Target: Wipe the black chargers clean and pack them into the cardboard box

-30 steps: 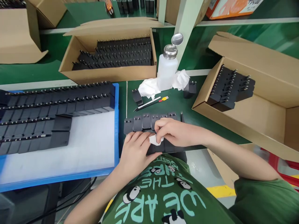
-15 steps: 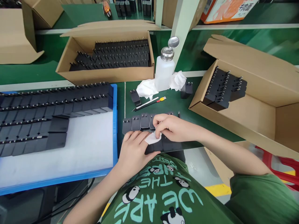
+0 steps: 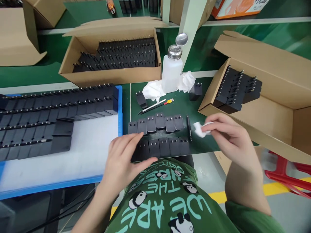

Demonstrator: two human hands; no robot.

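My right hand (image 3: 232, 137) pinches a crumpled white tissue (image 3: 201, 130) just right of a pair of black tweezers (image 3: 189, 127). Two rows of black plug adapters with metal prongs lie in front of me: a back row (image 3: 160, 121) and a front row (image 3: 164, 147). At the left end of the front row is my left hand (image 3: 126, 152), thumb and fingers apart, holding nothing. Its fingers partly cover the leftmost adapters there; whether they touch them I cannot tell.
A blue-rimmed tray (image 3: 120, 111) with rows of adapters stands left. Open cardboard boxes (image 3: 116, 77) (image 3: 269, 131) holding adapters stand behind and right. A white pump bottle (image 3: 172, 71), tissues (image 3: 154, 90), a pen-like tool (image 3: 153, 106) and loose adapters (image 3: 195, 92) lie between.
My right hand has moved right, away from the adapters, carrying the tissue. My left hand has shifted left and down, uncovering more of both rows.
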